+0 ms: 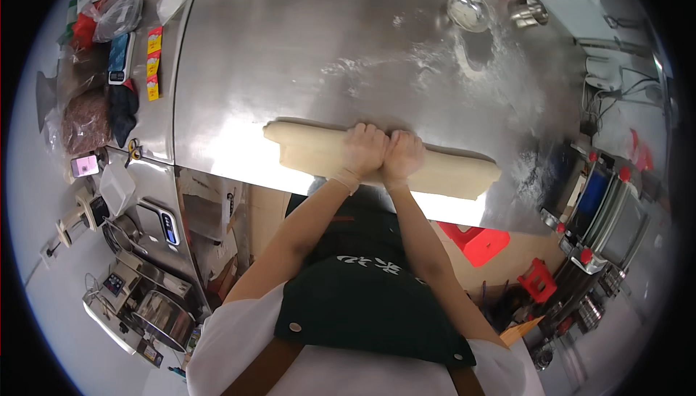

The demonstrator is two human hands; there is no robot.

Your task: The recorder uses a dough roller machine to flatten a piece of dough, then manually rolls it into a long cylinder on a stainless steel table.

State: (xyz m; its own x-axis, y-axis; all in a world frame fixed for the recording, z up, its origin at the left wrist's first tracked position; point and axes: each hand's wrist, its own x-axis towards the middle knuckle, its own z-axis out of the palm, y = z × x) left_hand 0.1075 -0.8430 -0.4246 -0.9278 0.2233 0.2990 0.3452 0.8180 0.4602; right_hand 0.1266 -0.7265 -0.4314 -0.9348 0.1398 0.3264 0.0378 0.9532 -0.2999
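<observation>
A long pale dough roll [315, 146] lies across the front of the steel worktable [283, 59], with a loose flap of the sheet along its near side. My left hand [365, 148] is curled over the middle of the roll. Right beside it, nearly touching, my right hand [403, 154] grips the same stretch of dough. Both hands look slightly blurred, and a thin band or glove cuff shows at my left wrist. Whether a pin lies inside the roll is hidden.
Flour [429, 62] is scattered over the table's right half, near a bowl of flour [467, 11] and a metal cup [528, 13]. Bags, a scale [120, 59] and scissors [135, 149] lie at left. A dough-rolling machine [603, 216] stands right; a red stool [478, 241] is below.
</observation>
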